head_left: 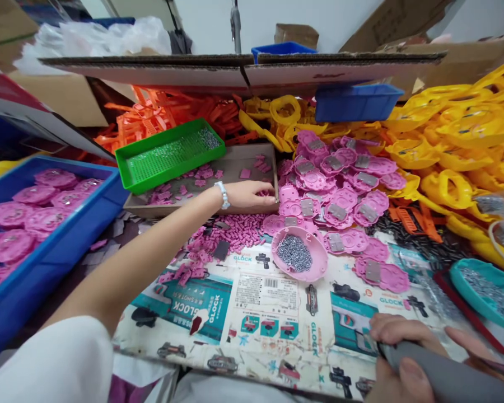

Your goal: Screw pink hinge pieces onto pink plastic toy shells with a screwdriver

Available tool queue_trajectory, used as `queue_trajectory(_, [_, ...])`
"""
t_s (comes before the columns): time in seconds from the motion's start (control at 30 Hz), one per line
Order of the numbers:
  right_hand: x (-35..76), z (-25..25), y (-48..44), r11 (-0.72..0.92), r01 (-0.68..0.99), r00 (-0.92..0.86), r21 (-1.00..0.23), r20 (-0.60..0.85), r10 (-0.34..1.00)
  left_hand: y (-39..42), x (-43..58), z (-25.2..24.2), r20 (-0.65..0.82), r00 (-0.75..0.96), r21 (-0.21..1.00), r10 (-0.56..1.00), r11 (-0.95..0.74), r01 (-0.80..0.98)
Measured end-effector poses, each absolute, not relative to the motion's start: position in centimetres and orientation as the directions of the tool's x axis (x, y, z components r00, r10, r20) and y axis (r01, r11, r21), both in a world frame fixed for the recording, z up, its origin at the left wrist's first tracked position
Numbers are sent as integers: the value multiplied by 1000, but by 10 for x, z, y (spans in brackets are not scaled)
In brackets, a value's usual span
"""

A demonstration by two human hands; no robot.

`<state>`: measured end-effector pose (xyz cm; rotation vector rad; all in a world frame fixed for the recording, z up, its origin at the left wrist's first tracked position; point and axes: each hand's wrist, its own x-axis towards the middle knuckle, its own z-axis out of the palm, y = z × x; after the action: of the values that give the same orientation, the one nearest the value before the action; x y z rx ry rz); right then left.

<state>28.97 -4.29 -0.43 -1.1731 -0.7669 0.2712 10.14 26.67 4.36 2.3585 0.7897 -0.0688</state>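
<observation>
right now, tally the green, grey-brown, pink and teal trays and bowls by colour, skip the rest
Rectangular green plastic tray: 1
Shallow rectangular grey-brown tray: 1
Rounded pink plastic bowl: 1
Oval teal plastic bowl: 1
Total: 4

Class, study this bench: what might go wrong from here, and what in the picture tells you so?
1. The pink bowl of small metal parts stands close to the left hand; a careless pull back might tip it.
2. The green tray sits aslant on the brown tray; a knock could slide it and spill its contents.
3. Loose pink bits lie beside the left forearm, which may scatter them.
</observation>
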Motion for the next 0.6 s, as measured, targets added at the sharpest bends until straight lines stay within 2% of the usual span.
queue_trajectory(0.13, [284, 5, -34, 440, 224, 720, -870, 452, 527, 252, 89, 40, -191, 825, 580, 532, -617, 532])
queue_trajectory(0.3, [287, 6, -29, 466, 270, 689, -843, 507, 518, 255, 86, 39, -129, 844, 660, 521, -590, 465])
queue_trajectory(0.43, [291, 3, -27, 512, 340, 654, -789, 589, 474, 261, 75, 50, -56, 801, 681, 596, -564, 467])
queue_trajectory(0.53, [289, 3, -27, 495, 390, 691, -777, 602, 400, 248, 50, 69, -15, 745, 660, 667, -553, 508])
queue_trajectory(0.6, [287, 2, -28, 453, 411, 724, -791, 586, 365, 229, 29, 79, 22, 732, 582, 681, -604, 544])
